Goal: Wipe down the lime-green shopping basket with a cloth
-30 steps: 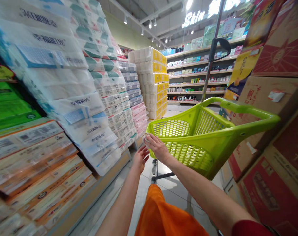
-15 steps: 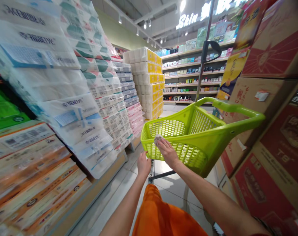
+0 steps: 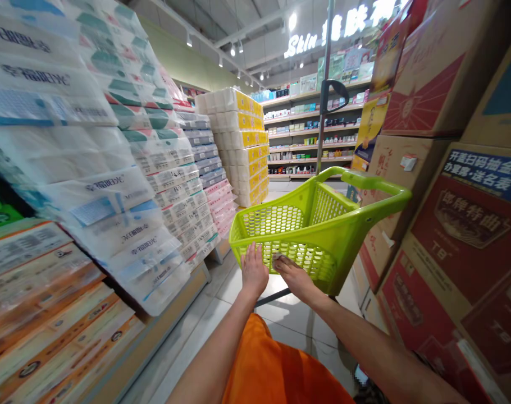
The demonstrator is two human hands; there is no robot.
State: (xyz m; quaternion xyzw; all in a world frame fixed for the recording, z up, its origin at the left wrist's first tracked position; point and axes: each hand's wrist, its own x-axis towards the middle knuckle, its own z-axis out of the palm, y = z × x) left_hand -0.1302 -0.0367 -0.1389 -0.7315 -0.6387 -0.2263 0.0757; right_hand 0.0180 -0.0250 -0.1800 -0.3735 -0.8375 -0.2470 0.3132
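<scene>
A lime-green plastic trolley basket [image 3: 323,235] with perforated walls stands in the aisle in front of me. My left hand [image 3: 254,270] lies flat against its near wall, open, fingers pointing up. Beside it my right hand [image 3: 295,274] presses a small greyish wad [image 3: 277,257], cloth or tissue, against the same wall low down, with the fingers closed over it. The basket's green handle [image 3: 377,191] rises on the far right side. An orange garment [image 3: 276,365] covers my lap below.
Stacked packs of tissue and toilet paper [image 3: 112,168] fill the left shelving down the aisle. Red and brown cartons [image 3: 453,224] are piled close on the right. A yellow-labelled stack of rolls [image 3: 242,146] and product shelves [image 3: 306,134] stand farther ahead. The floor is light tile [image 3: 222,314].
My right hand slid the wad from the basket's near left rim down and right across the near wall. My left hand rose from beside the basket and laid itself flat on it.
</scene>
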